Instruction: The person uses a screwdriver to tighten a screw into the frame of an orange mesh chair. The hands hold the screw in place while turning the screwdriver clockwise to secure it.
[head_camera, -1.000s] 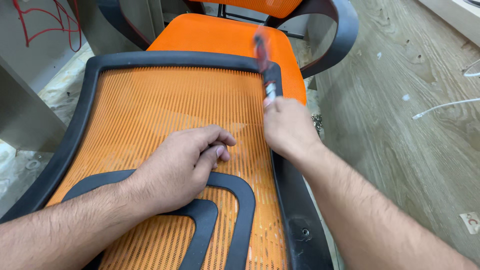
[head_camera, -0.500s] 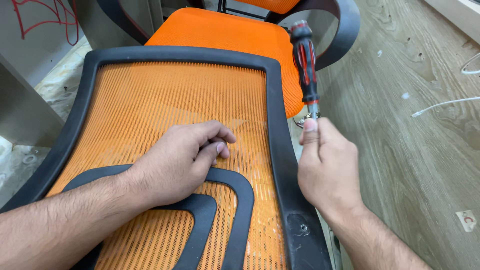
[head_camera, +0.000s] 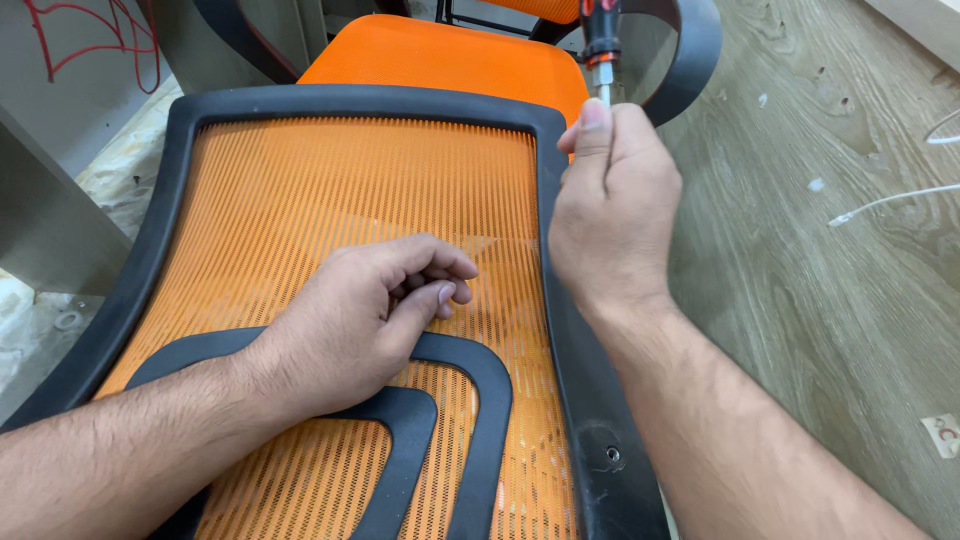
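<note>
Right hand (head_camera: 612, 215) risen since half second ago, screwdriver (head_camera: 600, 45) now pinched by shaft, handle up. Left hand (head_camera: 365, 315) loosely curled, empty, resting on orange mesh backrest (head_camera: 300, 200). Screw hole (head_camera: 612, 455) in frame appears unfilled; fastening seems not done.

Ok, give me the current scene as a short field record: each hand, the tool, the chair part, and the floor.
left hand: left hand rests loosely curled on the orange mesh chair backrest with black plastic frame
right hand: right hand raised beside the frame's right edge, gripping the metal shaft of the red-and-black-handled screwdriver, handle pointing up
frame detail: screw hole in the lower right frame
behind: orange chair seat
floor: wood-look floor with a white cable
</note>
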